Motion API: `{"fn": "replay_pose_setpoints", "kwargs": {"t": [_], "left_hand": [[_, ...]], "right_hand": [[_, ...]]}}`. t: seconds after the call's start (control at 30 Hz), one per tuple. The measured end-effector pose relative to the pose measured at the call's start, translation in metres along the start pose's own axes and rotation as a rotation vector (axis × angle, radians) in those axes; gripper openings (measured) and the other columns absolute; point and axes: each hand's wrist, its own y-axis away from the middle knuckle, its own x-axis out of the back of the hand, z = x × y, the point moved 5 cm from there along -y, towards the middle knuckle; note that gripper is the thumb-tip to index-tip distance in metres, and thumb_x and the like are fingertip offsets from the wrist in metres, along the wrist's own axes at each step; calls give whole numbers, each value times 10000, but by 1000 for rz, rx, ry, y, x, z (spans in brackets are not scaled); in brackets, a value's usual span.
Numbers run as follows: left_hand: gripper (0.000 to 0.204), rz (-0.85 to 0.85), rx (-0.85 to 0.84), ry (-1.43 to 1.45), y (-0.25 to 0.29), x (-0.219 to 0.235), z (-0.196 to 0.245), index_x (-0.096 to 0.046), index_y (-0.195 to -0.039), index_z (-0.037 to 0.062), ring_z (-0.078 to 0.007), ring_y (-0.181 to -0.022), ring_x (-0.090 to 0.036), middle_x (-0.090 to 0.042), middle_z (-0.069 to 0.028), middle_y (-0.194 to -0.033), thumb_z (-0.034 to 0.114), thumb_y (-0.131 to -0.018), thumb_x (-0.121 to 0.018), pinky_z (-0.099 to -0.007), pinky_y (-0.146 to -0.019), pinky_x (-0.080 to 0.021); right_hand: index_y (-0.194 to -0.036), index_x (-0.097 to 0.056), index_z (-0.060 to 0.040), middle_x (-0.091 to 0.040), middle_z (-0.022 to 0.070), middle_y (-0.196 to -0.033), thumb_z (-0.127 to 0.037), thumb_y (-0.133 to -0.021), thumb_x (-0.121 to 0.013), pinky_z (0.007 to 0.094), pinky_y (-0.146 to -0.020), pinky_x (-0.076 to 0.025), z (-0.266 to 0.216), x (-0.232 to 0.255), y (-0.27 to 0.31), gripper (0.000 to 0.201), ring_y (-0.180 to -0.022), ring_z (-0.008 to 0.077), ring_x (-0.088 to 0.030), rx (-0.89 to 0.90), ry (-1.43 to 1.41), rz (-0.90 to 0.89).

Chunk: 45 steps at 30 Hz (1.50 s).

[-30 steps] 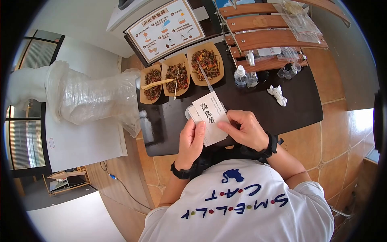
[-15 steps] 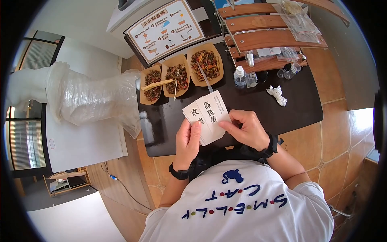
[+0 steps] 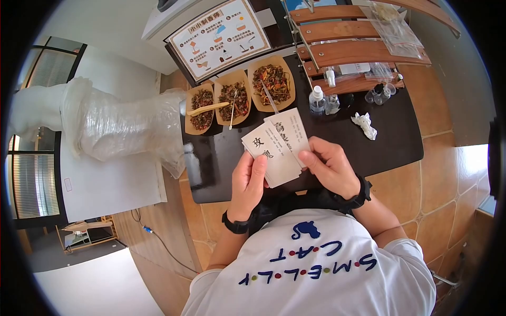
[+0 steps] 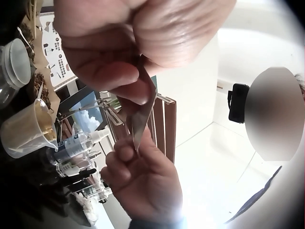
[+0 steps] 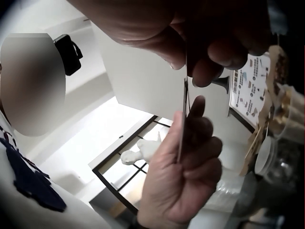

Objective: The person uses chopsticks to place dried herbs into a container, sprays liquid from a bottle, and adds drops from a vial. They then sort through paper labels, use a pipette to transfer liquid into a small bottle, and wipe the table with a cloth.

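Note:
My left hand [image 3: 247, 181] holds a small stack of white cards [image 3: 279, 168], thumb on top. The front card carries large black Chinese characters and a few lines of small print. My right hand [image 3: 334, 168] pinches another printed card [image 3: 295, 126], which slants out to the right and is partly covered by the front one. Both hands are above the dark table's near side. Seen edge-on in the left wrist view, the cards [image 4: 143, 117] run between the two hands. In the right wrist view the left hand [image 3: 247, 181] grips their lower end, thumb against one face.
Three brown paper trays, such as the rightmost [image 3: 284, 100], hold dried plant bits; sticks lie across them. A spray bottle [image 3: 317, 101], small bottles and crumpled tissue [image 3: 364, 126] are at right below a slatted wooden rack [image 3: 348, 55]. A plastic cup [image 4: 24, 136] shows in the left wrist view.
The cards have fanned apart. The front card at left has come into full view, while the card in my right hand has slid up and right, now partly behind it.

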Motion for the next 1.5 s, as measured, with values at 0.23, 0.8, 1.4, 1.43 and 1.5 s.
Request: {"fn": "replay_pose_setpoints", "kwargs": {"t": [0.23,0.8,1.4,1.43,1.5], "left_hand": [[319,-6,20,3,1,-2,-2,-613,-1222,28,-1,-662,-502,-618,40,-871,300,-1089,-513,-172,-551,-406],[260,-18,-14,-39,2,0,-8,-613,-1170,9,-4,-699,-487,-623,32,-903,242,-1075,-549,-185,-582,-402],[258,-60,36,-49,5,-4,-7,-611,-1217,-3,-11,-748,-511,-644,22,-942,199,-1061,-574,-189,-623,-423],[257,-56,29,-49,5,-4,-6,-611,-1216,-4,-11,-749,-512,-646,22,-945,197,-1061,-573,-189,-624,-424],[263,-60,36,-57,6,-1,-9,-609,-1224,-8,-19,-778,-525,-652,15,-968,196,-1061,-573,-195,-657,-439]], "right_hand": [[-910,-588,29,-512,4,-710,-156,-1058,-563,275,-585,-410,4,-3,0,239,-659,78,-427,-63,21,-65],[-885,-592,26,-568,70,-658,-189,-904,-777,297,-535,-429,16,-5,2,284,-585,98,-473,-137,205,-59],[-847,-616,33,-509,68,-613,-214,-938,-740,308,-509,-389,25,-1,2,291,-562,109,-405,-93,185,-32],[-846,-617,33,-508,70,-612,-215,-938,-741,309,-509,-389,25,-1,2,292,-561,108,-408,-84,184,-24],[-848,-619,33,-511,68,-611,-209,-938,-740,309,-508,-389,30,-1,2,286,-562,108,-407,-86,180,-24]]}}
